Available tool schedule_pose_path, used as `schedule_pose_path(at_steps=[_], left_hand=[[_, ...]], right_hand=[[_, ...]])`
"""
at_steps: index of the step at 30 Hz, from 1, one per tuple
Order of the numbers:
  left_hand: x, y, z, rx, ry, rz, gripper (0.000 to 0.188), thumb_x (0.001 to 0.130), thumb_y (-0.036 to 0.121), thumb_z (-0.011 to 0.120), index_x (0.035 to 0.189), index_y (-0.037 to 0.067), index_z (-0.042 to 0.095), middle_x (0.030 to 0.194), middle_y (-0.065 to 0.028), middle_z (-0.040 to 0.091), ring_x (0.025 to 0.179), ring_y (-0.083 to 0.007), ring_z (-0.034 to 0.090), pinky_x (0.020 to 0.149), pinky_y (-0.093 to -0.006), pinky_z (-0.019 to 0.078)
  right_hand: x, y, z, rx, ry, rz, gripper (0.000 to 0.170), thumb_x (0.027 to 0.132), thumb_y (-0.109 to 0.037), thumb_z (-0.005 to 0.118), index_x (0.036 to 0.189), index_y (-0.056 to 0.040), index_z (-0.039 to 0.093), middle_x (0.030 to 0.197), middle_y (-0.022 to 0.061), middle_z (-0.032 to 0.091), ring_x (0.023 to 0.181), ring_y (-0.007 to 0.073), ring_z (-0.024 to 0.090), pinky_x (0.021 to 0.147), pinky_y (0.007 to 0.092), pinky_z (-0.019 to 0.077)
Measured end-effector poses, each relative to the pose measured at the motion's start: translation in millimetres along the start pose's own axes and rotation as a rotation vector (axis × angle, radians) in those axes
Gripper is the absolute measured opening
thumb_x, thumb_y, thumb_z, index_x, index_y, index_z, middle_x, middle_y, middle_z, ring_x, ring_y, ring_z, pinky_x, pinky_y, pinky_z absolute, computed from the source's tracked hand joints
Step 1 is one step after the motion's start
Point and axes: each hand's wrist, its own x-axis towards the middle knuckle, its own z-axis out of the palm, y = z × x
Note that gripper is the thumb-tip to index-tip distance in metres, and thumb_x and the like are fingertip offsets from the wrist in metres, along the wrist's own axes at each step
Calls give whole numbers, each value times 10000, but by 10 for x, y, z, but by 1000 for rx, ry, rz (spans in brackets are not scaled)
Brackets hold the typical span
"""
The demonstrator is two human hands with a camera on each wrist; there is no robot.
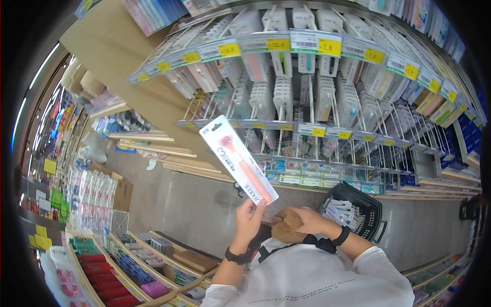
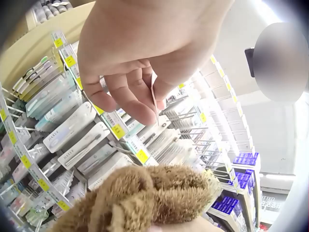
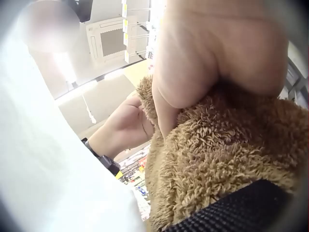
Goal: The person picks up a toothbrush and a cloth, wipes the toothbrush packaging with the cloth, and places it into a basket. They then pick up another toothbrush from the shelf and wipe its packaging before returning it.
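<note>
A white JIAXUE blister pack [image 1: 238,159] with a pink toothbrush stands tilted in the head view, its lower end pinched by my left hand [image 1: 247,225]. In the left wrist view that hand [image 2: 149,48] holds the pack [image 2: 154,96] edge-on between thumb and fingers. My right hand [image 1: 313,223] grips a brown fluffy thing [image 1: 287,226] close to my body. From the right wrist the same plush thing [image 3: 207,159] fills much of the view, with the right hand's [image 3: 217,58] fingers partly buried in its pile.
Racks of hanging toothbrush packs [image 1: 284,97] with price tags stand ahead. On the floor at the right is a black basket [image 1: 376,207] holding several packs. Shelves of goods [image 1: 148,271] lie at lower left, and a cardboard box [image 1: 123,194] stands beyond.
</note>
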Motion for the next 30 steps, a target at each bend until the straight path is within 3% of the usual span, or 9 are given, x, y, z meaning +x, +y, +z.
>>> schedule_pose_path(at_steps=[1,3,7,8,15,16,21,27,30], left_hand=[[-6,16,-42,45,-23,-4,200,911,150,597,963,-41,627,847,-81,676,634,-92,596,551,-226,475],[3,48,-79,94,-45,3,196,909,144,597,973,-38,630,861,-79,673,656,-93,600,566,-230,484],[-11,-3,-105,94,-63,8,190,910,131,592,1004,-31,624,865,-63,654,666,-103,595,591,-240,482],[-1,-24,-118,113,-84,8,188,915,130,587,1017,-26,616,865,-60,644,653,-110,586,599,-237,464],[115,-34,-95,103,-202,-24,176,914,109,582,1013,-32,618,884,-52,640,668,-110,583,605,-245,468],[138,-37,-91,112,-216,-18,175,915,106,579,1014,-33,617,888,-52,640,673,-109,584,606,-247,471],[202,-57,-85,140,-275,8,174,915,100,575,1017,-34,617,890,-50,641,680,-108,584,612,-247,478],[253,-92,-245,137,-269,7,158,882,111,607,959,-21,647,788,-60,665,642,-98,608,617,-243,477],[313,-77,-381,115,-272,-15,176,882,112,610,995,-17,649,778,-58,665,648,-96,608,622,-247,477]], right_hand=[[-7,13,4,-6,-13,-9,573,670,-150,701,1200,-62,503,1037,214,629,971,396,606,832,407,490],[-66,81,-9,36,265,112,592,708,-230,742,1215,-75,477,1031,221,627,968,386,615,840,403,484],[-118,225,-195,44,501,125,683,718,-328,783,1206,17,453,1062,232,609,1013,349,610,865,401,474],[-160,284,-229,28,558,174,668,714,-298,789,1180,66,479,1090,229,596,1041,340,588,894,393,457],[-627,432,-475,120,1087,72,491,757,-172,752,1132,61,536,1063,173,586,1022,285,576,909,346,437],[-711,353,-512,189,1133,97,423,808,-131,709,1148,48,533,1115,135,590,1030,225,574,910,325,434],[-1074,327,-668,426,1329,123,410,876,-140,652,1222,20,501,1200,92,574,1071,175,558,925,298,425],[-1142,-17,-914,678,1632,-235,441,909,-138,592,1303,-23,429,1270,85,520,1166,188,500,968,329,408],[-1020,-385,-1060,778,1569,-340,443,935,-200,554,1323,-50,401,1279,71,504,1184,204,489,973,354,422]])
